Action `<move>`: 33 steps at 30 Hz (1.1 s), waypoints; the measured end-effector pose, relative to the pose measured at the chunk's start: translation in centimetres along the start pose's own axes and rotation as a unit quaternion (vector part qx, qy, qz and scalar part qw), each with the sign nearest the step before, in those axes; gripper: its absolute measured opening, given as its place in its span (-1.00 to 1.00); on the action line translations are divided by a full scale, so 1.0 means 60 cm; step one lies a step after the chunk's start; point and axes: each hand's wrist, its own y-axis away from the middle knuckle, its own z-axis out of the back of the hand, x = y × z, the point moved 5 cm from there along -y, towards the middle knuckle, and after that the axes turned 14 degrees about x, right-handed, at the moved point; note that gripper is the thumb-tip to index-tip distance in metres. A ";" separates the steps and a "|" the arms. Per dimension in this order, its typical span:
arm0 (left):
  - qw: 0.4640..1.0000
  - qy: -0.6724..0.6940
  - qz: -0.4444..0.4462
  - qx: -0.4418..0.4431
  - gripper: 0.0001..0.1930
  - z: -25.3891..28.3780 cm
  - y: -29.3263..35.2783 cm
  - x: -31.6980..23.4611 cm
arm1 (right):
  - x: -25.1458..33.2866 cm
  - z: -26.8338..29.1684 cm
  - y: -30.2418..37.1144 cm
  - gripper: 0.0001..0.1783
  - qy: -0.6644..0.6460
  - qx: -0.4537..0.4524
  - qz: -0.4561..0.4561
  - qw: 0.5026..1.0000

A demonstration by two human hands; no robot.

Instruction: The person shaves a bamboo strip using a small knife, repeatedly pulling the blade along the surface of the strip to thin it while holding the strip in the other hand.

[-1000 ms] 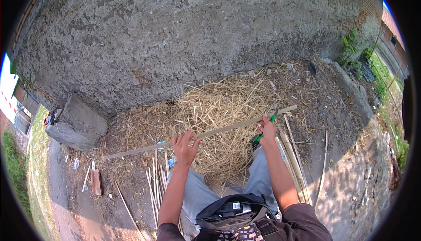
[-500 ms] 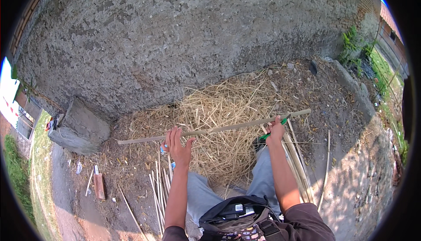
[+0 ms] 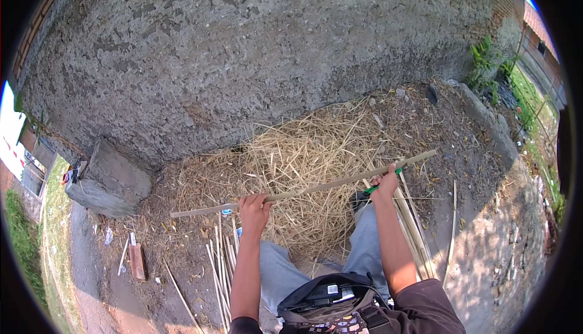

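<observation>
A long, flat bamboo strip lies crosswise in front of me, its right end higher in view than its left. My left hand is closed around it left of the middle. Toward the other end, my right hand grips the strip too. A green thing, perhaps a tool's handle, shows at my right hand's fingers; its kind is unclear. Below the strip spreads a heap of pale shavings, between and beyond my legs.
Cut bamboo strips lie by my left leg and right leg. A rough grey wall rises ahead. At left stand a concrete block and, nearer, a reddish-brown flat piece. A single strip lies far right.
My left hand, its fingers spread at the strip before, has closed around it. The strip has shifted slightly right, its left end a little lower. My right hand still grips it.
</observation>
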 end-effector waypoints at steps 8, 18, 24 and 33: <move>0.991 -0.038 -0.105 -0.070 -0.85 0.030 -0.005 -0.050 | -0.023 0.026 -0.036 -0.59 -0.136 0.061 -0.092 0.985; 0.999 0.006 0.008 -0.032 -0.75 0.007 -0.001 -0.022 | 0.005 -0.012 -0.008 -0.62 -0.125 0.100 -0.057 0.985; 0.995 0.015 0.099 0.020 -0.59 -0.008 -0.005 -0.016 | -0.006 -0.005 -0.013 -0.62 -0.074 0.104 -0.091 0.988; 0.984 -0.042 0.149 0.088 -0.52 -0.024 -0.008 0.002 | -0.004 -0.008 -0.001 -0.68 -0.015 0.105 -0.064 0.992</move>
